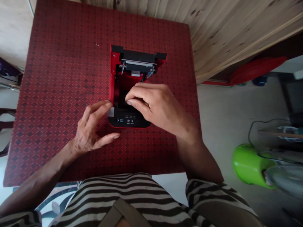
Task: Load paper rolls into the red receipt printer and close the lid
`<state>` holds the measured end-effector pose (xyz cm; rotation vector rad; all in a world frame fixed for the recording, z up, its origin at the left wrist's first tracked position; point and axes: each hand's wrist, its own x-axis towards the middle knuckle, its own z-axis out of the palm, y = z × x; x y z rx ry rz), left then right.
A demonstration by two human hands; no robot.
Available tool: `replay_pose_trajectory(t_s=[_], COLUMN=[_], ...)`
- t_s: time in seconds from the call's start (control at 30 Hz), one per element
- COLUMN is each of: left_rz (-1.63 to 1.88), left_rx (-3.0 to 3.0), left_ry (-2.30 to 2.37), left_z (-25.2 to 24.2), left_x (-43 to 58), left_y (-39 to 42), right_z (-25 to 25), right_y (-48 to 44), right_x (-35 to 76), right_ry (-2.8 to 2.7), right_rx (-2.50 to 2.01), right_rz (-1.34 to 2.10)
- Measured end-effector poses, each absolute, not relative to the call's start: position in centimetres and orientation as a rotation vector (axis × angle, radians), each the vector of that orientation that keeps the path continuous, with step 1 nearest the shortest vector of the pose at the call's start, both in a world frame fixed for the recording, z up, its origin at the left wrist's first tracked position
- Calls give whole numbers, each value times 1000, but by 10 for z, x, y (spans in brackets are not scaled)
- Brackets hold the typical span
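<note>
A small red and black device (130,121) with its lid (139,56) raised stands on the patterned red table. The lid's inner side shows a metal bar and a black roller. Over the device's hollow is my right hand (156,107), its thumb and forefinger pressed together; anything between them is too small to make out. My left hand (94,126) has its fingers apart, the fingertips at the device's left edge beside a pale sticker (111,112), the thumb just off the front corner.
The red-covered table (59,78) meets a wooden plank wall (213,25) at the back. On the floor to the right are a bright green bucket (251,164), a dark cable and a clear plastic item. A red round object (258,70) lies at the upper right.
</note>
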<state>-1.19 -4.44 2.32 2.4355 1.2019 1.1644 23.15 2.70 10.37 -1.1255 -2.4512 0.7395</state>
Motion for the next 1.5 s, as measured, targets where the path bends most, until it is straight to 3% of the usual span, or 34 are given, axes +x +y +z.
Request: replay_pose_trajectory(t_s=[0.23, 0.4, 0.63, 0.93, 1.23, 1.5], left_rz=[1238, 1095, 1125, 1036, 1036, 1050], left_rx=[2565, 2518, 2471, 2593, 2865, 2759], left_ry=[1291, 1157, 1002, 897, 835, 1022], left_z=[76, 94, 83, 46, 42, 46], left_x=[-24, -5, 0, -15, -14, -10], left_y=[18, 66, 25, 3, 7, -13], right_z=[84, 73, 75, 69, 61, 63], right_y=[-25, -34, -44, -47, -41, -53], right_x=[223, 219, 213, 208, 205, 225], right_ry=[-2452, -2543, -2452, -2367, -2269, -2050], right_rx=[-1178, -1051, -1003, -1117, -1077, -1017], right_rz=[143, -82, -335, -282, -330, -170])
